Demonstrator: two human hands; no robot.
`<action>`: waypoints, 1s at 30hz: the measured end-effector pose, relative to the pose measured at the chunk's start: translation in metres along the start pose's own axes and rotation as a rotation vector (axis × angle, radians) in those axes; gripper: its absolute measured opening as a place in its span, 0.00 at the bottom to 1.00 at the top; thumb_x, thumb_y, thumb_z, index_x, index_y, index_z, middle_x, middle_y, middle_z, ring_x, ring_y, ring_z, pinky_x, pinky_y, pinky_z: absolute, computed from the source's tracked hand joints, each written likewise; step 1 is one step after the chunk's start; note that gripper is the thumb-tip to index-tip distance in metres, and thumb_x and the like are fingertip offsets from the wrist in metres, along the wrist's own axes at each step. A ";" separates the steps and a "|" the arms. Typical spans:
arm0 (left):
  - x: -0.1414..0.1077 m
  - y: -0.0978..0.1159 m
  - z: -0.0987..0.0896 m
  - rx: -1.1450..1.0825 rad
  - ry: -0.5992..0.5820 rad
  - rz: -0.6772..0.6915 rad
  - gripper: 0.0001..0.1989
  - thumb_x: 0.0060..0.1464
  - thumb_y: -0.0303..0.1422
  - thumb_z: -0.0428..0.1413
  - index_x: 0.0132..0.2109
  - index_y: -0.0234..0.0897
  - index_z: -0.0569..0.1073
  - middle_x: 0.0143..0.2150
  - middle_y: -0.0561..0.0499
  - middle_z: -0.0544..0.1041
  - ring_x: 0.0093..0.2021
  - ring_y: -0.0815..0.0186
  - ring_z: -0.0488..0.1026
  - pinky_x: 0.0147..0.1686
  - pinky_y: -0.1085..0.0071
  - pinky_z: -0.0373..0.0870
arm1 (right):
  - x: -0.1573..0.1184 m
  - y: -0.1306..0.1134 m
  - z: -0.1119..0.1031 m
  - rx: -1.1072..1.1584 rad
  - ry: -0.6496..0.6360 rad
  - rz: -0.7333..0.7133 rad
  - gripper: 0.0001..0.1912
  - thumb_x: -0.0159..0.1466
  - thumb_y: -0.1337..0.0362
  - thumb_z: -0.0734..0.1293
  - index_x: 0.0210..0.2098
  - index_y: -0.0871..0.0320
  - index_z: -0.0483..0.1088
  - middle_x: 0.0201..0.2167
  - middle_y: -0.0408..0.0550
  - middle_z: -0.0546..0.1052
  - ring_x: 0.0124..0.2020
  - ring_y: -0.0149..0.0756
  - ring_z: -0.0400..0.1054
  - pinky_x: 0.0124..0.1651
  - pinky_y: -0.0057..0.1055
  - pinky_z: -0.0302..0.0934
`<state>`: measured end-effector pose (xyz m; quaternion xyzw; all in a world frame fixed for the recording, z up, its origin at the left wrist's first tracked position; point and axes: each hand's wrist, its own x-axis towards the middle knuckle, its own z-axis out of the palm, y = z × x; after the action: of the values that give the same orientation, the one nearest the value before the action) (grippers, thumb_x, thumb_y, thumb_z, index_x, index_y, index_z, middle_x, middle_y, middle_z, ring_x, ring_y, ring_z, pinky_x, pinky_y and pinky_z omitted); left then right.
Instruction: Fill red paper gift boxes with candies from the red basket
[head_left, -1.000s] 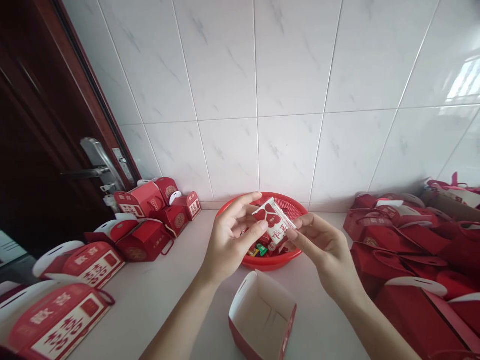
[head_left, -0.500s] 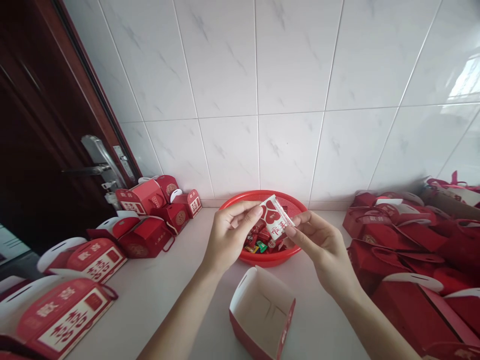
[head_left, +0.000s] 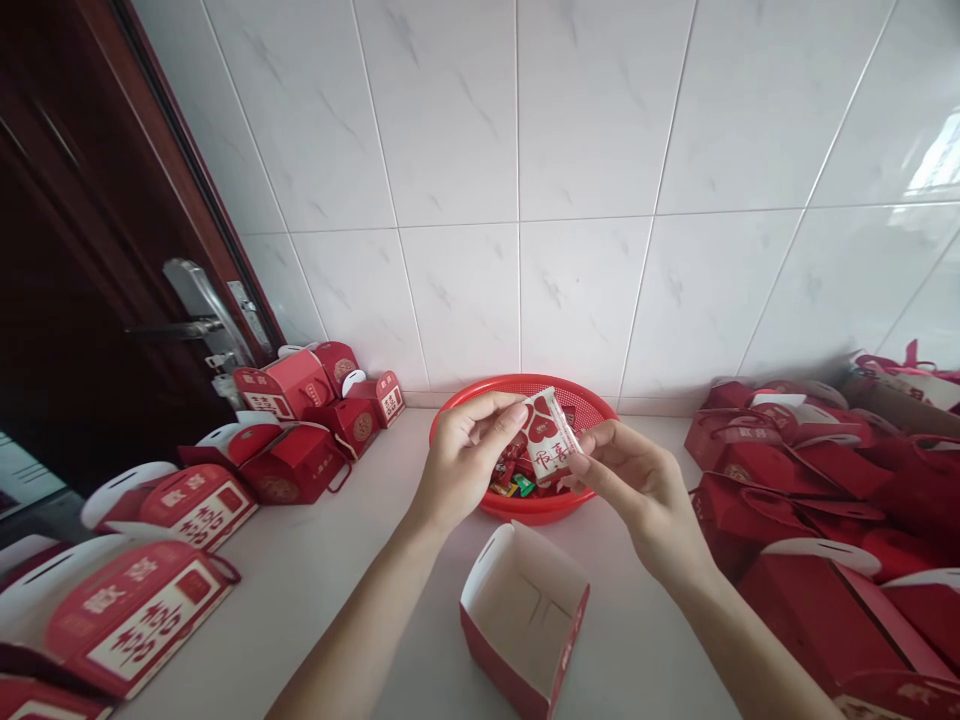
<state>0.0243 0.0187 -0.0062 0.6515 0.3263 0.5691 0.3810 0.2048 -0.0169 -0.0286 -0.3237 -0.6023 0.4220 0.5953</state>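
Note:
Between my two hands is a small white candy packet [head_left: 546, 436] with red hearts and red lettering. My left hand [head_left: 471, 450] pinches its upper left edge between thumb and fingers. On the other side, my right hand [head_left: 634, 482] grips the packet's right edge. Right behind and below the packet stands a red plastic basket [head_left: 480, 388] of wrapped candies [head_left: 523, 485], partly hidden by my hands. Nearer to me, below my hands, an open red box [head_left: 517, 610] with a pale inside stands on the white surface; I see nothing in it.
Red gift boxes [head_left: 150, 610] with white lettering line the left side. Many more red boxes [head_left: 810, 480] crowd the right. A tiled wall [head_left: 457, 300] rises behind the basket, and a dark door with a metal handle [head_left: 202, 300] is at the left.
The packet has tilted slightly in my fingers, still held by both hands. The view has shifted a little, so the boxes and basket sit slightly higher in the picture.

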 end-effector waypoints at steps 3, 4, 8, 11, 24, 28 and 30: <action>0.000 0.005 0.000 0.072 -0.066 0.009 0.12 0.61 0.41 0.60 0.40 0.37 0.82 0.33 0.51 0.80 0.34 0.66 0.75 0.34 0.73 0.71 | 0.001 0.001 -0.002 -0.014 0.003 -0.011 0.14 0.65 0.53 0.71 0.29 0.57 0.72 0.27 0.43 0.74 0.30 0.31 0.68 0.36 0.28 0.64; -0.001 0.005 0.000 0.098 -0.096 0.017 0.12 0.62 0.41 0.59 0.40 0.37 0.82 0.33 0.51 0.80 0.34 0.65 0.75 0.34 0.73 0.71 | 0.002 0.001 -0.002 -0.020 0.008 -0.011 0.14 0.65 0.53 0.70 0.30 0.57 0.72 0.27 0.43 0.73 0.30 0.31 0.67 0.35 0.27 0.63; -0.003 0.004 0.001 0.180 -0.227 0.055 0.13 0.63 0.41 0.57 0.43 0.38 0.82 0.38 0.48 0.81 0.39 0.63 0.76 0.38 0.72 0.72 | 0.003 0.000 -0.005 -0.020 0.007 0.010 0.13 0.64 0.53 0.71 0.33 0.56 0.73 0.29 0.44 0.75 0.32 0.33 0.68 0.35 0.28 0.64; -0.005 -0.001 0.003 0.188 -0.248 0.056 0.14 0.64 0.41 0.57 0.48 0.39 0.81 0.41 0.47 0.81 0.40 0.63 0.77 0.39 0.71 0.74 | 0.003 -0.003 -0.007 0.023 -0.062 0.061 0.14 0.62 0.52 0.72 0.37 0.56 0.74 0.31 0.47 0.78 0.33 0.36 0.72 0.37 0.32 0.68; -0.013 0.001 0.015 0.220 -0.192 0.118 0.22 0.59 0.36 0.63 0.60 0.46 0.72 0.46 0.50 0.81 0.43 0.64 0.79 0.45 0.71 0.76 | 0.003 -0.004 -0.003 -0.006 0.271 -0.050 0.16 0.63 0.55 0.72 0.47 0.53 0.69 0.30 0.44 0.79 0.34 0.38 0.76 0.38 0.34 0.69; -0.013 -0.003 0.021 0.181 -0.180 0.121 0.15 0.60 0.33 0.61 0.54 0.43 0.76 0.43 0.50 0.82 0.42 0.65 0.79 0.44 0.71 0.77 | 0.002 -0.004 -0.003 0.040 0.280 -0.064 0.16 0.62 0.55 0.74 0.44 0.52 0.67 0.35 0.45 0.81 0.37 0.39 0.77 0.41 0.36 0.71; -0.013 -0.004 0.021 0.152 -0.170 0.080 0.16 0.58 0.32 0.62 0.54 0.42 0.76 0.44 0.50 0.82 0.42 0.65 0.79 0.43 0.72 0.78 | 0.001 -0.004 -0.003 0.058 0.272 -0.072 0.16 0.62 0.56 0.74 0.43 0.52 0.66 0.36 0.45 0.81 0.37 0.38 0.77 0.41 0.35 0.71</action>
<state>0.0436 0.0066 -0.0175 0.7368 0.3088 0.5002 0.3340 0.2077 -0.0171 -0.0245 -0.3388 -0.5150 0.3698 0.6951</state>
